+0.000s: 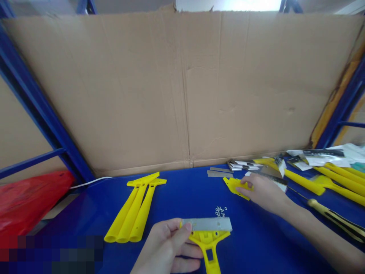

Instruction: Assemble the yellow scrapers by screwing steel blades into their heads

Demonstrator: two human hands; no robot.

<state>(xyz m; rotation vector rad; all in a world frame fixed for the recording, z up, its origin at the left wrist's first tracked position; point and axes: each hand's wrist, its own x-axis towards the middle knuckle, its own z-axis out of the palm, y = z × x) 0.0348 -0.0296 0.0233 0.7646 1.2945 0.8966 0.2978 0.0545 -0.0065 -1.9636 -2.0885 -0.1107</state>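
The left hand (pixel 173 247) is clamping fingers on a grey-bladed yellow plastic scraper (pixel 205 236), the right hand (pixel 264 191) pinching flat yellow plates (pixel 234 185) beyond silver screws (pixel 219 212).

A broad brown cardboard sheet (pixel 182 87) stands upright behind a blue tabletop (pixel 182 194), its top edge torn. Blue metal posts rise at left (pixel 48 102) and right (pixel 346 102). Beyond the cardboard's top edge, a bright white light (pixel 228 4) shows at the far side.
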